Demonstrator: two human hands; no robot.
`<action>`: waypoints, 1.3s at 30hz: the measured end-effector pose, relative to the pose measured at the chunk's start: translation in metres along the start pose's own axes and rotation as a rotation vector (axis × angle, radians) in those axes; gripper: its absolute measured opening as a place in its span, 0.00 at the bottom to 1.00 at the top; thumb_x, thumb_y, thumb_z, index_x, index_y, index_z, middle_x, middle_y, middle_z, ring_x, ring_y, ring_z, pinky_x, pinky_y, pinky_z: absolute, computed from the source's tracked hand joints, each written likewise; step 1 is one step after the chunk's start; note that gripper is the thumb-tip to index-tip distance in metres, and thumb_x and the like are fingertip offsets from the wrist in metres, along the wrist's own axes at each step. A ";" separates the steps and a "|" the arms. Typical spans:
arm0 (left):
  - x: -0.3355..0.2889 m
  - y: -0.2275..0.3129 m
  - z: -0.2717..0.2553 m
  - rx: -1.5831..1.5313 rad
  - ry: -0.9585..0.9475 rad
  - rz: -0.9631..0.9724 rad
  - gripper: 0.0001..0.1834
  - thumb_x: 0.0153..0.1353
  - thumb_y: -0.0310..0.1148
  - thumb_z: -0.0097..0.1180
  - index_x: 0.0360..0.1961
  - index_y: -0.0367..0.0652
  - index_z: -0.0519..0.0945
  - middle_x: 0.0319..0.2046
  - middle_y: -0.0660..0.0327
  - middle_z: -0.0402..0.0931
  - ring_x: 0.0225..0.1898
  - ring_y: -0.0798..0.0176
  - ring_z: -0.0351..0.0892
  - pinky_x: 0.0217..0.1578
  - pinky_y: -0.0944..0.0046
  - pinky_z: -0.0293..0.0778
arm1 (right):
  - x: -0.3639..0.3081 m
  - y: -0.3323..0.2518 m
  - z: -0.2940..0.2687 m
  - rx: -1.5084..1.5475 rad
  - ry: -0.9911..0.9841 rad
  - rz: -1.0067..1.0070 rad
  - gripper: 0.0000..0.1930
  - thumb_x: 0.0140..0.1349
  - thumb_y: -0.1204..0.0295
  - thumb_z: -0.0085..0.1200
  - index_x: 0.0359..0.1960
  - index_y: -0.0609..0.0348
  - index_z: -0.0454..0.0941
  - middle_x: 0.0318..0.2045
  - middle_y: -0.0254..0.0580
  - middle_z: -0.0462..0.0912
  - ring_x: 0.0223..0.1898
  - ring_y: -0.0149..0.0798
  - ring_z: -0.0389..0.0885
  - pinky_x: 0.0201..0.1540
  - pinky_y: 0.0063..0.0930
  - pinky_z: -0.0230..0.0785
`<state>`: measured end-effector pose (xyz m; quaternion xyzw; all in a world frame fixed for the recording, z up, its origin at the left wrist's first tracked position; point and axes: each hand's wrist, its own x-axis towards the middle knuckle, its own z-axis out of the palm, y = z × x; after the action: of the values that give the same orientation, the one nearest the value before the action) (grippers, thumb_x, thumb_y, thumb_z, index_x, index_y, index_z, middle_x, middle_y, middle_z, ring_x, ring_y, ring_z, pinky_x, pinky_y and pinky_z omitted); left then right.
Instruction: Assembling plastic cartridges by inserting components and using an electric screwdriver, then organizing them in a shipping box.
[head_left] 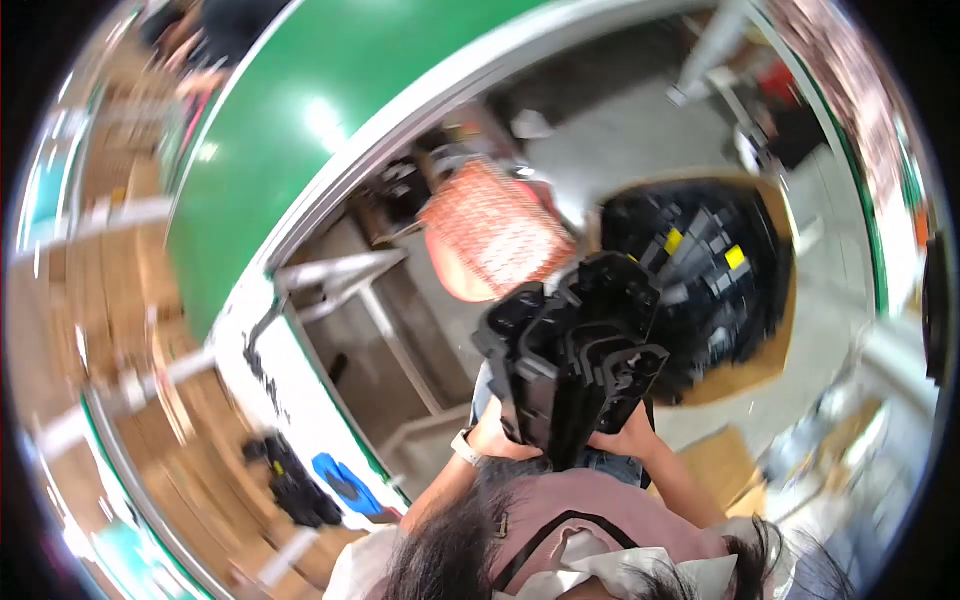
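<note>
Both my hands are wrapped round a bundle of black molded plastic parts [570, 350], held upright in front of my body. My left hand [495, 437], with a pale band at the wrist, grips the bundle's lower left side. The lower right side is in my right hand [628, 437]. Some of my fingers are hidden behind the parts. Just beyond them on the right stands an open cardboard box [788, 250] filled with similar black pieces, a few bearing yellow labels.
A red stool with a woven cover [495, 230] stands ahead. A green-topped table [400, 60] curves across the far left. On the white surface at left lie a blue object [345, 483] and black parts [290, 480]. A cardboard piece [722, 468] is at lower right. Another person [225, 45] is far left.
</note>
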<state>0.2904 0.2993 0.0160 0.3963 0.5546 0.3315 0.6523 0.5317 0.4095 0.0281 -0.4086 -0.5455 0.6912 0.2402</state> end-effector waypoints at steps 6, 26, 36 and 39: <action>-0.085 -0.030 -0.004 -0.264 0.476 0.272 0.73 0.34 0.41 0.77 0.67 0.33 0.30 0.69 0.52 0.36 0.70 0.62 0.32 0.66 0.64 0.33 | 0.018 -0.006 0.083 0.066 -0.522 0.181 0.36 0.42 0.67 0.68 0.54 0.64 0.65 0.47 0.41 0.73 0.50 0.39 0.71 0.55 0.33 0.62; -0.364 -0.026 -0.286 -0.370 1.603 0.720 0.44 0.44 0.32 0.69 0.59 0.39 0.55 0.54 0.58 0.63 0.57 0.63 0.63 0.59 0.61 0.58 | 0.166 -0.085 0.619 -0.005 -1.317 0.120 0.32 0.46 0.63 0.62 0.52 0.67 0.68 0.44 0.42 0.77 0.45 0.36 0.75 0.50 0.28 0.67; -0.460 -0.078 -0.467 -0.075 2.307 -0.086 0.43 0.41 0.51 0.67 0.50 0.29 0.67 0.53 0.42 0.64 0.59 0.46 0.57 0.60 0.55 0.56 | 0.211 -0.080 0.886 -0.093 -1.665 0.373 0.26 0.51 0.67 0.58 0.50 0.69 0.70 0.40 0.44 0.79 0.40 0.37 0.79 0.45 0.29 0.72; -0.469 -0.090 -0.487 0.056 2.167 -0.971 0.45 0.44 0.64 0.56 0.45 0.27 0.75 0.66 0.38 0.45 0.67 0.35 0.35 0.63 0.43 0.45 | 0.220 -0.062 0.926 -0.233 -1.713 0.430 0.24 0.50 0.66 0.59 0.48 0.68 0.72 0.39 0.45 0.80 0.37 0.37 0.81 0.42 0.27 0.73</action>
<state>-0.2681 -0.0786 0.1177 -0.3282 0.9168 0.1999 -0.1085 -0.3623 0.0817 0.0865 0.1331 -0.5163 0.7297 -0.4281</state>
